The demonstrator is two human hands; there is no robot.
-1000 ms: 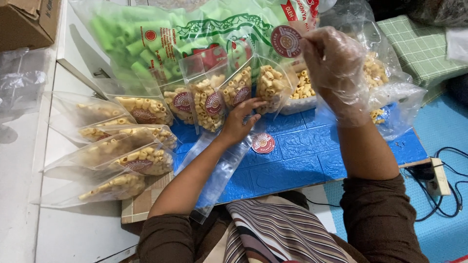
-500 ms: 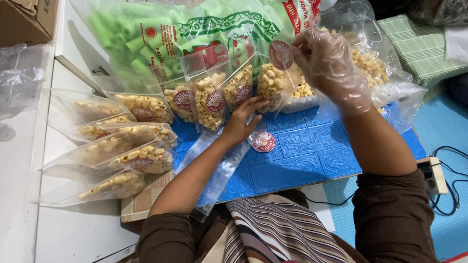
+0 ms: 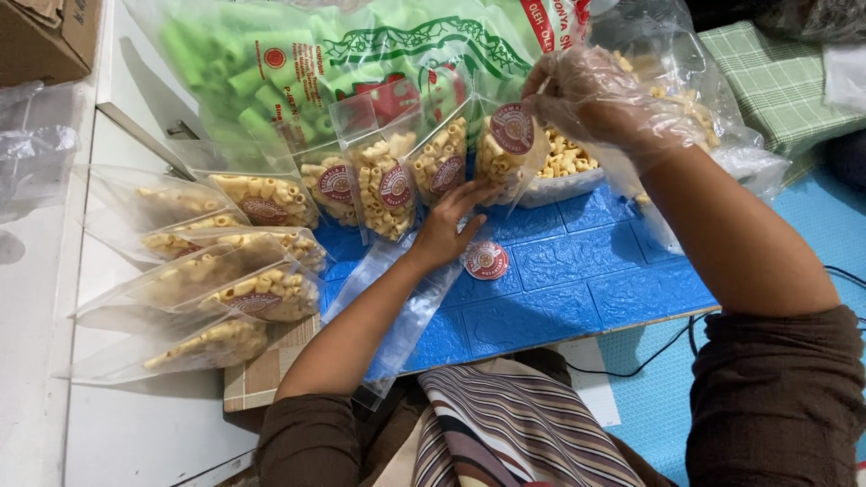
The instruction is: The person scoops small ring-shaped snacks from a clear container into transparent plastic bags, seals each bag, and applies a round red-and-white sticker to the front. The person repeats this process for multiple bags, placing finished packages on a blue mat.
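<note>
Plastic-gloved right hand (image 3: pixel 600 95) has lifted off the open snack tub; it now pinches a clear macaroni-filled pouch with round red sticker (image 3: pixel 510 149) above the blue embossed surface (image 3: pixel 577 271); your bare left hand (image 3: pixel 446 225) steadies its base, fingers spread.

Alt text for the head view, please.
A gloved right hand holds a filled snack pouch upright while the bare left hand steadies its base on a blue mat. More filled pouches lie to the left.

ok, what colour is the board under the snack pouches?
Blue, with an embossed brick pattern: the board shows best in the head view.
</note>
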